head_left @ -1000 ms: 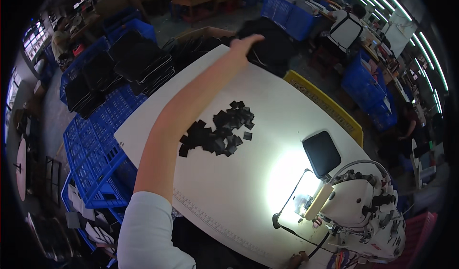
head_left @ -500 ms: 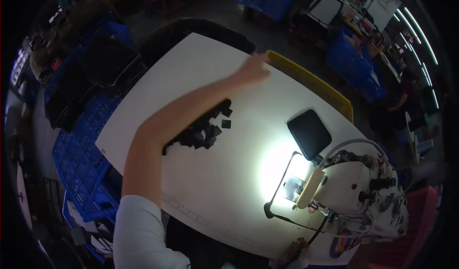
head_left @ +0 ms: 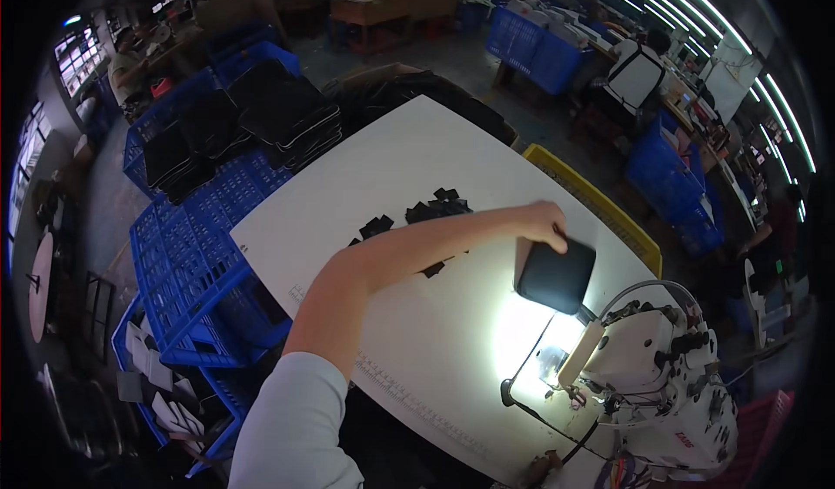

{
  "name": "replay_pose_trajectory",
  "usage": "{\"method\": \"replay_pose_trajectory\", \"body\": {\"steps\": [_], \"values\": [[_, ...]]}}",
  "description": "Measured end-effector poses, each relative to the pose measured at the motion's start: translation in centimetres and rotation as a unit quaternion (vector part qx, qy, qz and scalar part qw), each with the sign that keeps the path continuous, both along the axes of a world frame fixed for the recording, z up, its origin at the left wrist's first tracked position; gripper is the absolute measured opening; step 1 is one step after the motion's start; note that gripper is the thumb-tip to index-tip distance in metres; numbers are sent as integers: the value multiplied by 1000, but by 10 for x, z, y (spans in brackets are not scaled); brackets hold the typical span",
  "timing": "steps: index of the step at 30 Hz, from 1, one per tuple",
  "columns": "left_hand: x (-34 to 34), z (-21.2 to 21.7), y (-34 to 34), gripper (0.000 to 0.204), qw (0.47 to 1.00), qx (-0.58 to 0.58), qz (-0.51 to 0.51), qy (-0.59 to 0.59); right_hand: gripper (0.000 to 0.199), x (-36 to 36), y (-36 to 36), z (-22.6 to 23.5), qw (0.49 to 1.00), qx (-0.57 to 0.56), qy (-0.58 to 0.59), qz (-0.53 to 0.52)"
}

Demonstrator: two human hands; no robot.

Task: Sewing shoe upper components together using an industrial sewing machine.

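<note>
The left forearm crosses the pile of black squares, hiding its middle, so the squares cannot be counted. The left hand, slightly blurred, covers the far edge of the black case that it grips, and most of its fingers are out of sight. The lower edge cuts off the pale sleeve. Only a dim bit of the right hand shows there; its hold cannot be told. Glare washes out the bench beside the sewing machine.

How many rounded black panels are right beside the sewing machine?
1: the black panel, its far edge at the left hand, near the sewing machine. More could hide underneath.
</note>
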State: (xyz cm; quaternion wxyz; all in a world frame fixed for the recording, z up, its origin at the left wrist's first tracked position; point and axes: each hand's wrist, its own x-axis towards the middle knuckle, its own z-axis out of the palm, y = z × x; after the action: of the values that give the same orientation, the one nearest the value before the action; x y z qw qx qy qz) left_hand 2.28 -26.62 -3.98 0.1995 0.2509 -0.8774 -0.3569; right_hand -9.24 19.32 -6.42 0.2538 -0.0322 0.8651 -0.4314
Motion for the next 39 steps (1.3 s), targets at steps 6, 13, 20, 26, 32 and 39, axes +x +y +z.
{"method": "replay_pose_trajectory", "body": {"steps": [6,13,20,26,32,39], "values": [[149,19,-88,33,768,300,375,424,32,-1,-4,1,997,59,40,17],[236,34,-80,29,677,-16,709,199,28,-50,17,-74,987,-68,132,66],[350,2,77,28,757,-156,575,268,26,-165,64,-242,963,-121,227,87],[512,9,149,23,546,-318,755,176,26,-250,85,-336,943,-144,280,108],[654,22,146,30,208,-277,937,53,37,-194,57,-244,893,-203,353,194],[747,14,132,45,468,137,800,350,35,-11,23,-43,909,-207,301,203]]}}
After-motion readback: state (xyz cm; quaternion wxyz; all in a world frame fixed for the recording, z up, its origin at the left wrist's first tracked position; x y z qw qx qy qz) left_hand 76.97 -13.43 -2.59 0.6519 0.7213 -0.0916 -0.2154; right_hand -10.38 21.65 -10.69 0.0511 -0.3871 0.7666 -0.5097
